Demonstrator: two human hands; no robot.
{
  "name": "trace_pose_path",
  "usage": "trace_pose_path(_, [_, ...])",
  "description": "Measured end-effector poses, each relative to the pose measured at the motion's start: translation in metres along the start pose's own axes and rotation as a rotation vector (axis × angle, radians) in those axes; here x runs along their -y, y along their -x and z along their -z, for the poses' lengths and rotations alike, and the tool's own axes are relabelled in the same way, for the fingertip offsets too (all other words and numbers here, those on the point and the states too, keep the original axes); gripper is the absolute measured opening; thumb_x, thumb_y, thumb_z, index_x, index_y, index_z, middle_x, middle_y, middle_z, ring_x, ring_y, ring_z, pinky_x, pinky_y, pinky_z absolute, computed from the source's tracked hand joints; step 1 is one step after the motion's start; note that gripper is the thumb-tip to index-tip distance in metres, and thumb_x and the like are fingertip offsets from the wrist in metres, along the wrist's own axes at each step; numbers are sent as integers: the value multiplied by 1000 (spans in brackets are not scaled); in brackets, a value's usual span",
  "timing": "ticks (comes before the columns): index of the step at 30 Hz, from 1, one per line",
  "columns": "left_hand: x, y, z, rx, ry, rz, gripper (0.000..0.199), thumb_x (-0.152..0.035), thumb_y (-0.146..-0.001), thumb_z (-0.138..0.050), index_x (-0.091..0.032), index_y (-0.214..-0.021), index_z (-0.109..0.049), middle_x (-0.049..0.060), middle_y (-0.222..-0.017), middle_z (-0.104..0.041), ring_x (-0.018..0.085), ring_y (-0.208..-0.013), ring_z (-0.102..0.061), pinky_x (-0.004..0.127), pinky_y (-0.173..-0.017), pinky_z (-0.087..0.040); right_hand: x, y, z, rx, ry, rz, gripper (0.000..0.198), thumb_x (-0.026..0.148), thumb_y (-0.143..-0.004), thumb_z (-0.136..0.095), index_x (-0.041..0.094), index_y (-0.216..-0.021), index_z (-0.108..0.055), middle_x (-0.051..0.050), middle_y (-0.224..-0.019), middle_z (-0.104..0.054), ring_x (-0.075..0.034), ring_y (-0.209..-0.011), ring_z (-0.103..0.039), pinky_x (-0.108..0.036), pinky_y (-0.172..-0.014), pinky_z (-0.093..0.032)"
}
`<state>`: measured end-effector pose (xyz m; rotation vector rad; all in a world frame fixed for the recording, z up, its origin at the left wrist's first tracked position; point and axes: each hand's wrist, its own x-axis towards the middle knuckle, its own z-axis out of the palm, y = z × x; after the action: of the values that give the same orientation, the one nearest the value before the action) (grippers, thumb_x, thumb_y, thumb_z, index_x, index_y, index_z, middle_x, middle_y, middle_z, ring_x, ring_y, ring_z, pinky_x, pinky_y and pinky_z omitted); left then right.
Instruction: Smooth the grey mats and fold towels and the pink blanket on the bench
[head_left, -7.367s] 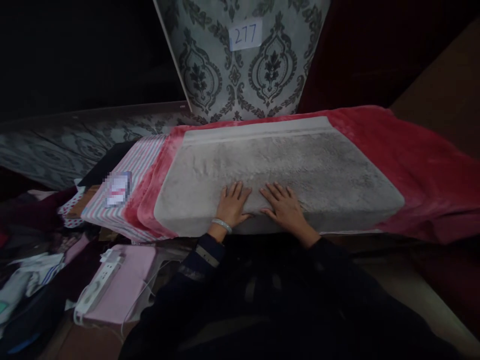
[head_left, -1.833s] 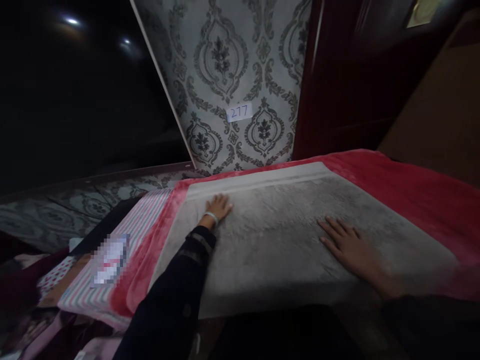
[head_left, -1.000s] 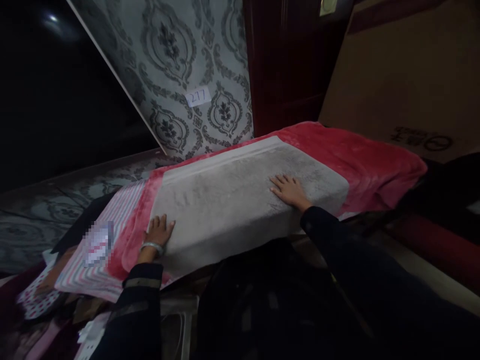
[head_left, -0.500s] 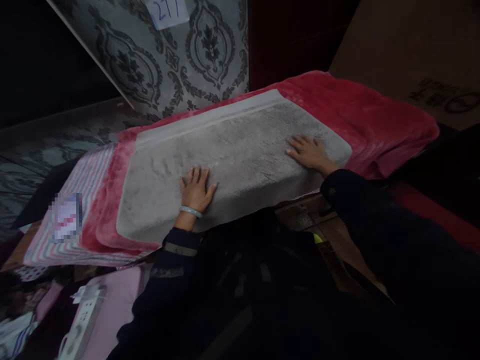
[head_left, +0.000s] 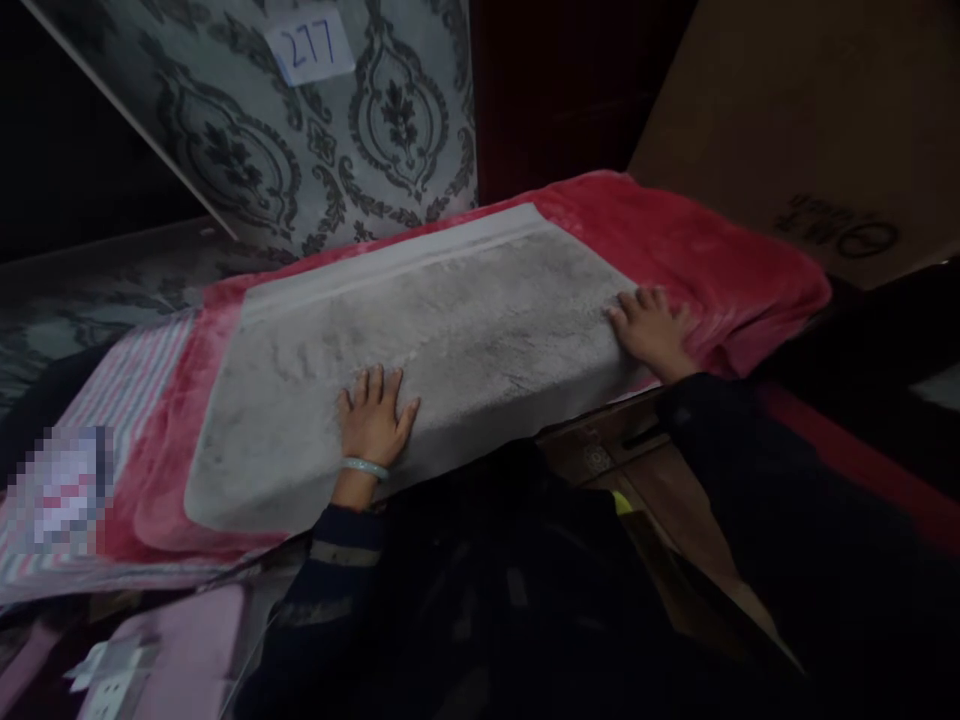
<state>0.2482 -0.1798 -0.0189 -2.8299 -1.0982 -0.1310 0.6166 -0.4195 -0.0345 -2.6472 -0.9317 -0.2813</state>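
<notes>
Patterned wallpaper point(head_left: 401, 110) bearing a white label point(head_left: 310, 45) marked 277 stands behind, with a large cardboard sheet point(head_left: 795, 130) off to the right. Across the front I see a red blanket point(head_left: 697, 230), with a striped cloth point(head_left: 131, 380) showing past its left end. The grey cloth point(head_left: 450, 310) lies on the blanket between its left and right ends, its pale strip near the far edge and its near side folding down over the front edge.

From here I judge the cloth plush, light and limp, hard to damage but quick to wrinkle; a few creases already show. I would take hold at its near corners or along the pale strip, where it looks flatter.

My left hand point(head_left: 373, 415) rests palm down left of the cloth's middle, close to the front edge, fingers spread and holding nothing. My right hand point(head_left: 651, 328) lies at the cloth's right border, beside the red blanket, fingers open, palm down, forearm angled in from the near side.
</notes>
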Motion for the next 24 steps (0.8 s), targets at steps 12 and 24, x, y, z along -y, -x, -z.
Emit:
trace_pose_path(12, [19,3,1,90,-89,-122,97,-67,-77,-65,-29,-161,-32,7,-170,-24,40,-157,-14,62,-123,-18,103,52,-28,96,-100,850,80,73,-96,-43,24,-159,-38,-11,-164,-35,-32,-152,-27,-53,-121,-25])
trace_pose_path(24, [154,60,-18,-69,27,155,108,-90,-63,-25,-54,-156,14,-26,-154,11,36,-157,-16,59,-122,-19,-76,18,-16,11,8,344,76,66,-100,-30,16,-157,-38,-15,-163,-36,-33,-152,-27,-55,-120,-26])
